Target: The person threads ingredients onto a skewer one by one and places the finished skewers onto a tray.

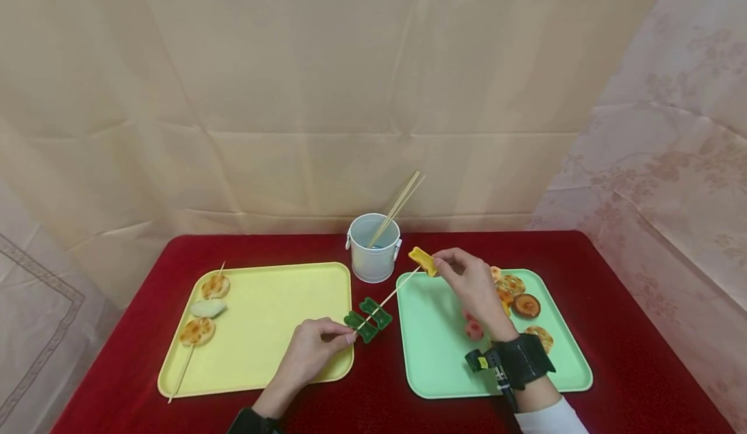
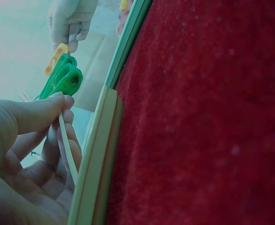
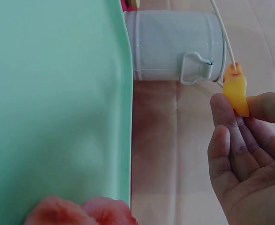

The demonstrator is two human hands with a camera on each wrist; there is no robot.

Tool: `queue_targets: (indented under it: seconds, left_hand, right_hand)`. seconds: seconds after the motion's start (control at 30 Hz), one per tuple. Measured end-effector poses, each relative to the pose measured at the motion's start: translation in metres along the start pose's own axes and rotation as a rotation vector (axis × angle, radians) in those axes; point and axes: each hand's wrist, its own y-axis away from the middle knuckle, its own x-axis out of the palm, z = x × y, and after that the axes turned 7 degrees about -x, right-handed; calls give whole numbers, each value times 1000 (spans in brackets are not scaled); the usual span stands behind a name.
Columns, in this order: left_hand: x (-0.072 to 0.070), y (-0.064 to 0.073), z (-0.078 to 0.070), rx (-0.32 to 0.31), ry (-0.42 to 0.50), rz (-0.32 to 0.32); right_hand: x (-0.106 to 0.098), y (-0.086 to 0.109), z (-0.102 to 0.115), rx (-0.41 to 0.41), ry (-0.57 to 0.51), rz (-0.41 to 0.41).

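My left hand (image 1: 309, 353) pinches a thin wooden skewer (image 1: 401, 285) between thumb and fingers, just below two green pepper pieces (image 1: 376, 313) threaded on it. The skewer slants up to the right, over the gap between the two trays. At its far end my right hand (image 1: 474, 288) pinches a yellow pepper piece (image 1: 421, 260) by one end. In the right wrist view the skewer tip meets the yellow piece (image 3: 236, 91); how deep it goes I cannot tell. In the left wrist view the skewer's lower end (image 2: 68, 145) runs past my curled fingers.
A yellow tray (image 1: 274, 291) at left bears a finished-looking skewer with two browned round slices (image 1: 197, 332) and a pale piece (image 1: 207, 308). On the green tray (image 1: 432, 369) lie a mushroom cap (image 1: 526, 305), pink pieces (image 1: 474, 330) and round slices. Behind stands a white bucket (image 1: 373, 265) with skewers.
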Motion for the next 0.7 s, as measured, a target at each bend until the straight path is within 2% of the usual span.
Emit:
queue_targets:
  seconds: [0.37,0.7]
  left_hand:
    - [1,0,0,1,-8,-17]
    - [2,0,0,-5,-4,-30]
  right_hand:
    - [2,1,0,-11,2,-4]
    - [4,1,1,-31,12,40]
